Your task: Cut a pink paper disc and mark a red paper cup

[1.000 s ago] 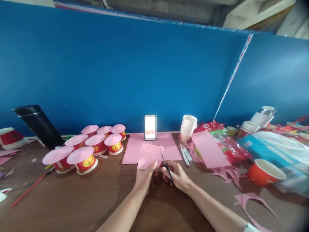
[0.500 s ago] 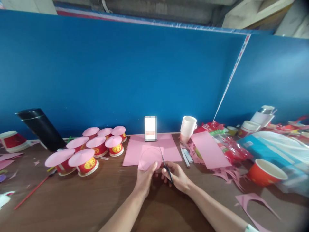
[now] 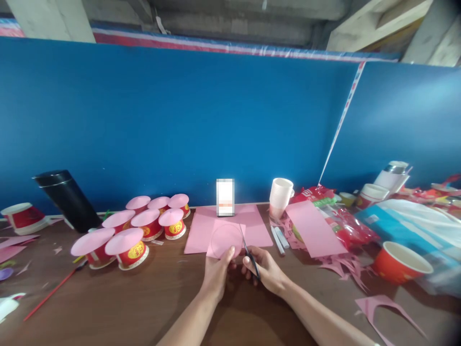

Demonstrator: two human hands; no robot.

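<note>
Brown tabletop (image 3: 144, 298), lower centre: your left hand (image 3: 219, 273) pinches pink paper (image 3: 226, 240), right hand (image 3: 267, 270) clasps scissors (image 3: 253, 263); best turn paper for smooth curves.

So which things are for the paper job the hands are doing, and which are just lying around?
Part of the job:
- scissors, in the right hand
- pink paper with a circle on it, in the left hand
- maybe the pink-topped cups, since their tops look similar

Probably just lying about:
- black flask
- red stick
- orange cup
- curved pink scrap
</note>
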